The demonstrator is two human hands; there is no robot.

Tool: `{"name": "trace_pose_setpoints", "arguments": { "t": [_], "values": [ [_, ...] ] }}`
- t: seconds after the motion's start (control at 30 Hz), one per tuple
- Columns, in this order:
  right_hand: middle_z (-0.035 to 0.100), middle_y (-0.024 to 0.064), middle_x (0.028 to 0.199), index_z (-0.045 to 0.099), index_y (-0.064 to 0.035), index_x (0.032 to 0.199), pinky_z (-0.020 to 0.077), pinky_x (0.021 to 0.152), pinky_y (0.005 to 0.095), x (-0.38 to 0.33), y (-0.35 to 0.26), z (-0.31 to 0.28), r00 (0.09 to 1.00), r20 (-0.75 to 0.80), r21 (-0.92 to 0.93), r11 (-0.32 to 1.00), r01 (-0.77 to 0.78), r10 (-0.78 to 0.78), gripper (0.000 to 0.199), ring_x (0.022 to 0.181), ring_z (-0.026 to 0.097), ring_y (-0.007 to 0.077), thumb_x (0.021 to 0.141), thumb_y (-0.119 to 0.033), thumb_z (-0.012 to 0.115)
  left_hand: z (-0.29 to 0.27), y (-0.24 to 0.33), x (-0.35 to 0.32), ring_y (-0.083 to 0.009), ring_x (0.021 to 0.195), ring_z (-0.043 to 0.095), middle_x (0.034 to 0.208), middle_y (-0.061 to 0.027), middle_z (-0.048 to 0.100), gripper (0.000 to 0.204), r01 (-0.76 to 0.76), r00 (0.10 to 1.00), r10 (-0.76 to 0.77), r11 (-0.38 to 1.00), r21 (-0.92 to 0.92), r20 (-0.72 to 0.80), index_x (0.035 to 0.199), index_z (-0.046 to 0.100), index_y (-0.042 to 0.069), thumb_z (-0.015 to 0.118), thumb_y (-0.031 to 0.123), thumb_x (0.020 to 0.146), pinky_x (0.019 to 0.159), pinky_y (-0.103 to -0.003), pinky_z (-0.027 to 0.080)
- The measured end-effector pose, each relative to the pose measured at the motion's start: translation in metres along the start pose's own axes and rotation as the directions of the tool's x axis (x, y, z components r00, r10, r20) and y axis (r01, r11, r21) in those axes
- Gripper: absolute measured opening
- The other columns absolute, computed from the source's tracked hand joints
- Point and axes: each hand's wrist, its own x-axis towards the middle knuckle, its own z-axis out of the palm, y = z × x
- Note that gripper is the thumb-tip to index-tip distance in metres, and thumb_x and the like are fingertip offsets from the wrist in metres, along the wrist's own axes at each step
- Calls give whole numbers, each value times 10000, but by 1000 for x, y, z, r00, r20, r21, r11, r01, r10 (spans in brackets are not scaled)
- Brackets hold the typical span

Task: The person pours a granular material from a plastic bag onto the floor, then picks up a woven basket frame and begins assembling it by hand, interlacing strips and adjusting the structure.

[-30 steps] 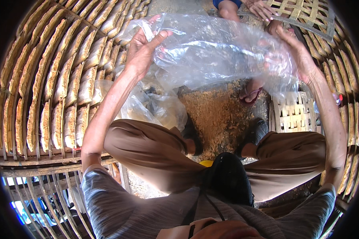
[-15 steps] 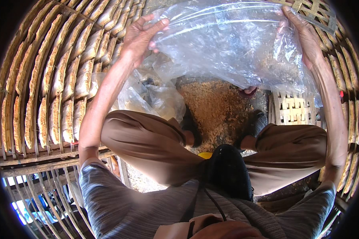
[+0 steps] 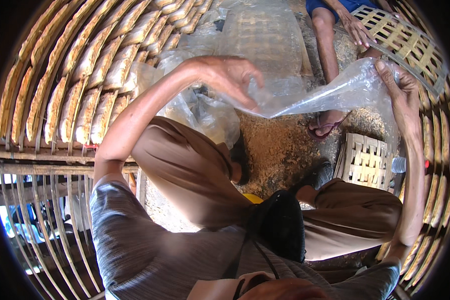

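Observation:
A clear plastic sheet (image 3: 330, 95) sags, bunched, between my two hands. My right hand (image 3: 402, 90) pinches one end of it between thumb and fingers, near a woven bamboo panel. My left hand (image 3: 230, 80) curls loosely round the sheet's other end, the fingertips slightly smeared by motion and the film blurred there. Below and beyond my left hand lies more crumpled clear plastic (image 3: 202, 117). A flat clear plastic sheet (image 3: 262, 42) is spread on the floor ahead.
Racks of pale slabs with brown edges (image 3: 80, 75) rise on both sides. Ahead right, another person's hand (image 3: 357, 31) rests by a woven bamboo panel (image 3: 400, 25). A smaller woven panel (image 3: 367, 162) and a clear bottle (image 3: 398, 165) stand near my right knee. Brown crumbs (image 3: 270, 145) cover the floor.
The sheet, spread wide between both hands before, is now bunched and lower. My left hand has swung right and inward; my right hand has come down slightly. The floor sheet and other person now show.

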Motion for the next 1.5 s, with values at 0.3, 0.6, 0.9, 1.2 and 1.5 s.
{"name": "trace_pose_setpoints", "arguments": {
  "t": [0.3, 0.6, 0.9, 1.2, 1.5],
  "values": [
    [795, 81, 1010, 772, -19, 1267, 567, 715, 261, -32, -48, 75, 986, 112, 112, 988, 108, -121, 301, 783, 708, 105, 1067, -238, 723, 18, 75, 18, -263, 842, 741, 959, -184, 782, 695, -390, 867, 372, 921, 12, -331, 1194, 738, 35, 891, 597, 814, 729, -408, 596],
    [724, 111, 1323, 718, -2, 1332, 497, 1101, 373, -35, -42, 32, 965, 229, -89, 984, 153, -129, 310, 1226, 664, 186, 1047, -123, 706, -82, -6, -21, -409, 1237, 631, 1461, -288, 582, 536, -42, 601, 101, 995, 95, -792, 1380, 618, 43, 783, 242, 911, 1013, -520, 546],
    [741, 120, 1249, 712, 34, 1298, 537, 1036, 360, -51, 1, -4, 898, 394, -269, 959, -92, 197, 303, 1146, 685, 181, 1000, 9, 663, 55, -246, -23, -348, 1139, 711, 1386, -140, 663, 332, 744, 314, 6, 620, 250, -949, 1293, 677, 85, 672, 251, 1006, 991, -483, 582],
    [743, 111, 1209, 719, 28, 1275, 516, 1053, 343, -24, 6, 19, 829, 487, -290, 946, -143, 274, 287, 1129, 673, 180, 992, 4, 678, 285, -281, -9, -531, 1578, 271, 1633, -215, 427, 772, 768, 400, -667, 618, -167, -628, 1569, 482, 67, 690, 506, 969, 1214, -807, 216],
    [728, 118, 1248, 691, 4, 1341, 506, 1075, 351, -10, 23, 25, 767, 562, -368, 924, -103, 310, 314, 1193, 653, 180, 1057, -132, 701, 297, -251, 47, -533, 1573, 273, 1647, -191, 453, 936, 794, 249, -428, 603, -69, -869, 1572, 533, 222, 669, 807, 854, 1138, -910, 115]
  ]
}}
